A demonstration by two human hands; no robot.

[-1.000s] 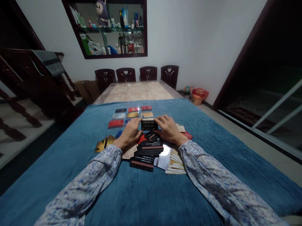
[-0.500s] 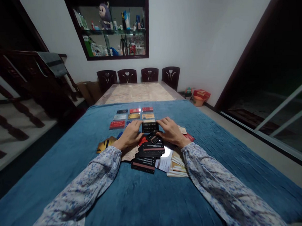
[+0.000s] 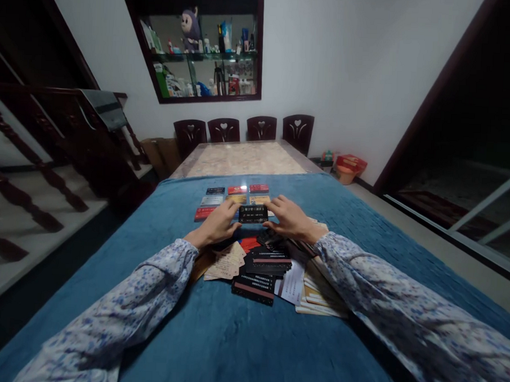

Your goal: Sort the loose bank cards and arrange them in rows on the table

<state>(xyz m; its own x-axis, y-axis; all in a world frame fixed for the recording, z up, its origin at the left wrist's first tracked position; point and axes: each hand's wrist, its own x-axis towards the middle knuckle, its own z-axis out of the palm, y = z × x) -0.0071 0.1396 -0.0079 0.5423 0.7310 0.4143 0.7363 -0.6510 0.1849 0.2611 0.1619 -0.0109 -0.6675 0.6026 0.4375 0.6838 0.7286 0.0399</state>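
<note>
Between my two hands a black card [image 3: 253, 213] with pale printing is held up, its face toward me. My left hand [image 3: 220, 223] pinches its left edge, thumb below and fingers on top. At the right edge my right hand [image 3: 291, 219] grips it the same way. Beneath and nearer to me lies a loose pile: black cards with a stripe [image 3: 254, 286], cream cards [image 3: 225, 263], a white card [image 3: 290, 282] and gold-edged cards [image 3: 318, 298]. Beyond my hands, cards lie in rows, among them a red card [image 3: 259, 188] and a light blue card [image 3: 212, 200]; my hands partly hide these rows.
A blue cloth [image 3: 215, 335] covers the near part of the table; bare marble-patterned tabletop [image 3: 243, 155] shows farther off. Several dark chairs [image 3: 261, 128] stand at the far end. A wooden stair railing [image 3: 32, 153] is on the left.
The black card has been lifted off the pile's far side and now hangs between both hands. My view has turned slightly left, so the scene sits farther right.
</note>
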